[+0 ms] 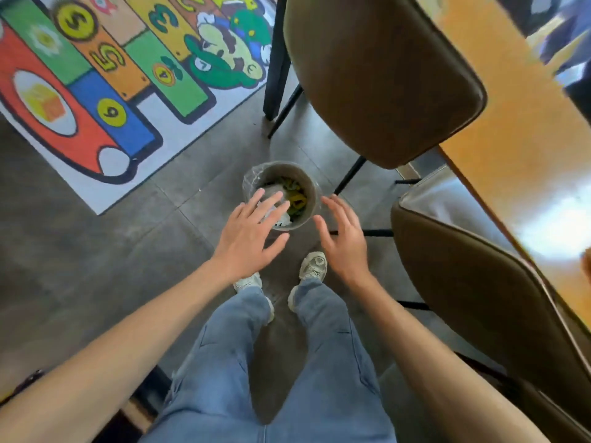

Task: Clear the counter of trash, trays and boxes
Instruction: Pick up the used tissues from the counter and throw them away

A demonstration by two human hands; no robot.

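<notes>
Hands over the bin (311,190) now; left hand (248,233) spread flat above its rim, right hand (343,238) just beside it, fingers (271,199) of both released and grasping nothing; trash (295,199) sits inside the bin on the floor, likely dropped there; desk (511,123) lies off to the bin's right, past two chairs (377,75).

Bare forearms without sleeves, light blue jeans (271,372), pale chunky sneakers (314,266) with grey panels
</notes>
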